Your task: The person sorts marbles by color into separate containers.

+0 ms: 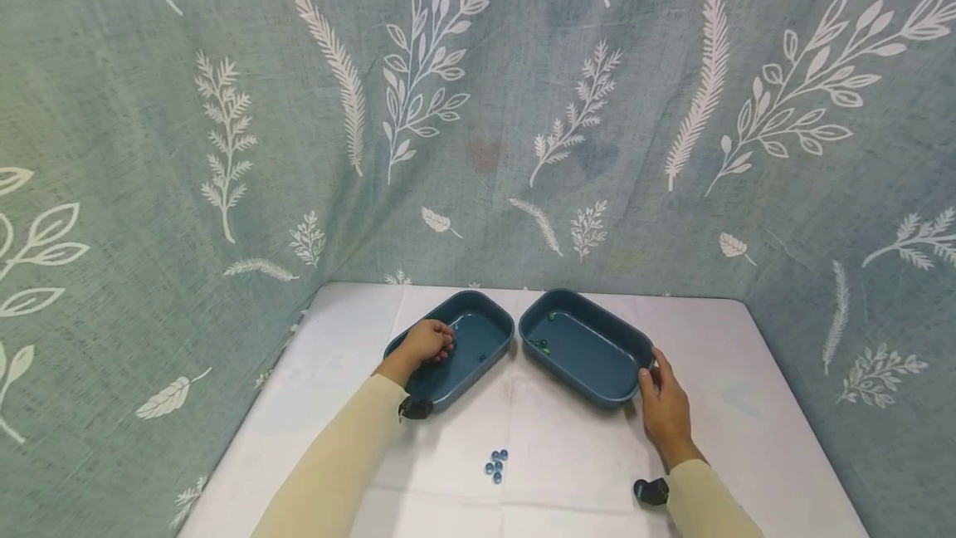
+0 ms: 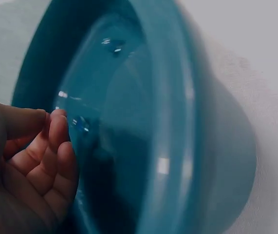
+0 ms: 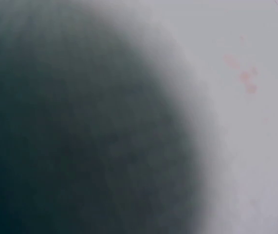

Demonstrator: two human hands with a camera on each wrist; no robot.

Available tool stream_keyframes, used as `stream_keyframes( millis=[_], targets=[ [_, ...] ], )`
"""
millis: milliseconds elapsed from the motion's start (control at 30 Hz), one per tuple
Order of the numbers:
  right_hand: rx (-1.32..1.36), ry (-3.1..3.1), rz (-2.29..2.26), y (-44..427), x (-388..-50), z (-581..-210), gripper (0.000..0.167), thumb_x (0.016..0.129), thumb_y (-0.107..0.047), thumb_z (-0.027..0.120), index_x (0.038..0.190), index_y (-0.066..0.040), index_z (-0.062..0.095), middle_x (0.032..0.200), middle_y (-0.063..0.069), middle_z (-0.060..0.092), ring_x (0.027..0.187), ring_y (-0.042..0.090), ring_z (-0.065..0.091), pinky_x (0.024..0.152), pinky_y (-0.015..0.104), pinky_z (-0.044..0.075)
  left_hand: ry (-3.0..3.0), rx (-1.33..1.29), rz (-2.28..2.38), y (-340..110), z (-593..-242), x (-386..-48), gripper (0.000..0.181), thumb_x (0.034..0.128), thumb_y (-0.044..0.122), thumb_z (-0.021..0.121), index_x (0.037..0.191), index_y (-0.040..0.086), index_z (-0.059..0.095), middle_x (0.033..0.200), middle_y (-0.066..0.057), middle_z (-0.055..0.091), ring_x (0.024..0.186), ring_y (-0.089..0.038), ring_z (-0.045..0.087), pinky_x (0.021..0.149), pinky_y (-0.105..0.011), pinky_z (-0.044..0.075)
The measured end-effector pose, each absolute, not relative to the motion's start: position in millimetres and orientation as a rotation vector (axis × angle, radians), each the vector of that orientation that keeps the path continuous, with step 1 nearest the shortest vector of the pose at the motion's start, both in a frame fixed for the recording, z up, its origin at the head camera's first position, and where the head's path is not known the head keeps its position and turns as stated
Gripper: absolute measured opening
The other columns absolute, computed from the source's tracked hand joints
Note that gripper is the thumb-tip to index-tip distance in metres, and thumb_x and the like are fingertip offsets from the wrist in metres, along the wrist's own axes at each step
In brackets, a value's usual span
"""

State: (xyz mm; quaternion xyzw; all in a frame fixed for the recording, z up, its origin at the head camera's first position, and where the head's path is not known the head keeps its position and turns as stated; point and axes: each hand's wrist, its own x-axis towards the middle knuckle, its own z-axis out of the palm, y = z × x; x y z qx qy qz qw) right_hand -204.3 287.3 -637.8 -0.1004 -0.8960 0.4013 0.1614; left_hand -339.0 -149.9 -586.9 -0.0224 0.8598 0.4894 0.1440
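Slanting lengthwise toward near right, the right tray (image 1: 593,354) is gripped by right hand (image 1: 667,409); left hand (image 1: 427,342), hold unclear

- Head view: from well back on the near side of the left tray (image 1: 481,335), looks forward and down, toward the cloth (image 1: 508,73) behind it.
- Left wrist view: the left camera (image 1: 415,409), just beside the left tray, looks closely into it past the left hand (image 1: 428,344).
- Right wrist view: the right camera (image 1: 652,491), well right of the left tray, almost meets a blurred dark shape (image 3: 90,136).
- Head and left wrist views share the left tray and left hand.
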Motion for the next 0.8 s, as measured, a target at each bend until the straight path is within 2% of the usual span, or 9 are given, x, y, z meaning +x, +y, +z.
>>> stream_keyframes(
  millis=[233, 567, 800],
  targets=[
    [-0.296, -2.566, 1.139, 287.0, -203.3, -636.9, 0.055, 0.105, -0.042, 0.037, 0.155, -0.021, 0.025, 0.134, 0.027, 0.052, 0.127, 0.044, 0.045, 0.104, 0.060, 0.031, 2.524, 0.067, 1.404, -147.1, -564.9, -317.0, 0.023, 0.0935, 0.004, 0.060, 0.114, -0.004, 0.065, 0.082, -0.006, 0.067, 0.064, -0.017, 0.063, 0.057, -0.030, 0.052],
    [-0.289, -2.561, 1.143, 287.4, -202.3, -636.1, 0.054, 0.105, -0.040, 0.038, 0.154, -0.021, 0.027, 0.134, 0.027, 0.053, 0.127, 0.044, 0.046, 0.105, 0.059, 0.031, 2.451, 0.220, 1.443, -128.6, -549.4, -268.3, 0.026, 0.0973, 0.012, 0.060, 0.118, -0.003, 0.063, 0.092, -0.011, 0.068, 0.069, -0.018, 0.064, 0.062, -0.031, 0.053],
    [-0.296, -2.566, 1.139, 286.3, -203.3, -636.4, 0.054, 0.105, -0.040, 0.037, 0.155, -0.021, 0.026, 0.134, 0.027, 0.052, 0.127, 0.044, 0.045, 0.105, 0.059, 0.030, 2.347, 0.271, 1.536, -115.2, -542.2, -240.1, 0.026, 0.0965, 0.016, 0.063, 0.117, -0.001, 0.065, 0.095, -0.015, 0.069, 0.069, -0.019, 0.062, 0.065, -0.035, 0.054]
  ],
)
